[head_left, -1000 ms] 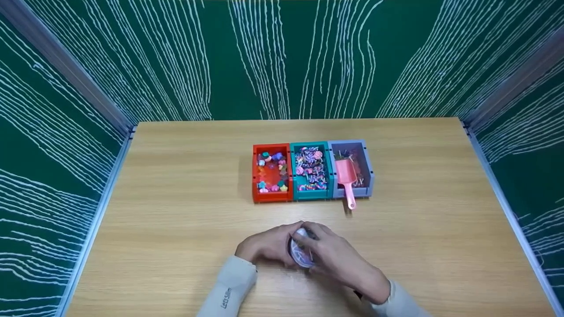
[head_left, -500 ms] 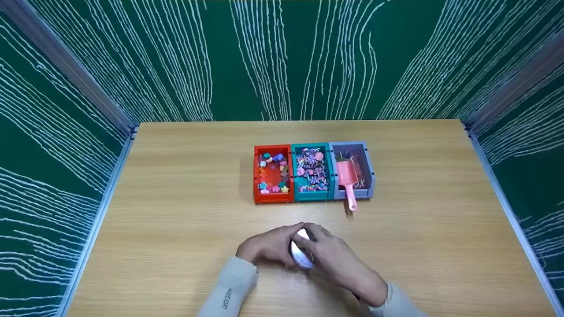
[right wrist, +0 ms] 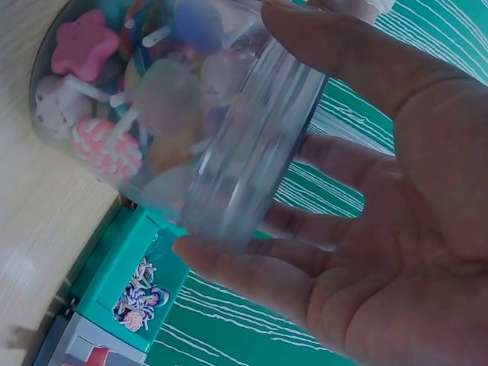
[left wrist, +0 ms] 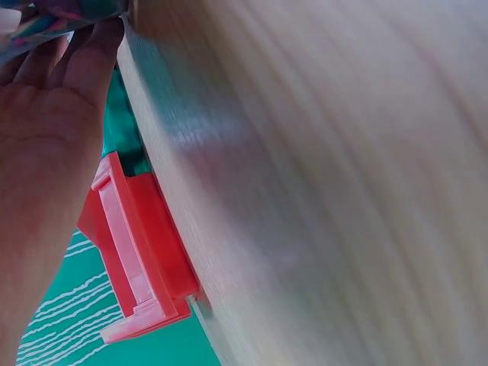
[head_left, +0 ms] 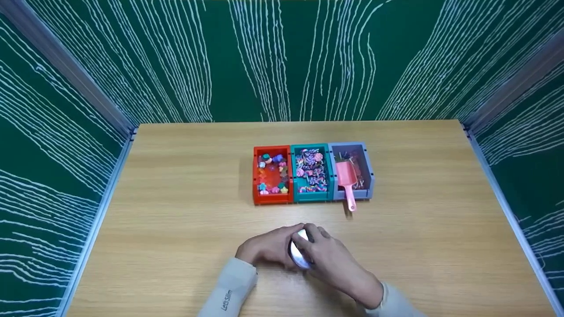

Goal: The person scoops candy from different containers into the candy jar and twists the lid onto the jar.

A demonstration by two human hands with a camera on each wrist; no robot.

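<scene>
A clear jar with colorful lollipop charms and a pink star inside stands on the table in front of me. My left hand holds its side; in the left wrist view that hand's fingers lie against the jar, which is mostly cut off by the frame corner. My right hand grips the clear ridged lid from above, thumb on one side and fingers spread round the other. In the head view the lid's top shows a bright glare, and the hands hide most of the jar below it.
Beyond the hands, three joined bins stand in a row: a red bin with small charms, a teal bin with lollipop charms, and a grey-purple bin. A pink scoop rests in the last, its handle over the front edge.
My right hand has turned slightly on the lid, its wrist shifting a little left and down. The lid's top has gone from see-through to bright glare. My left hand stays put.
</scene>
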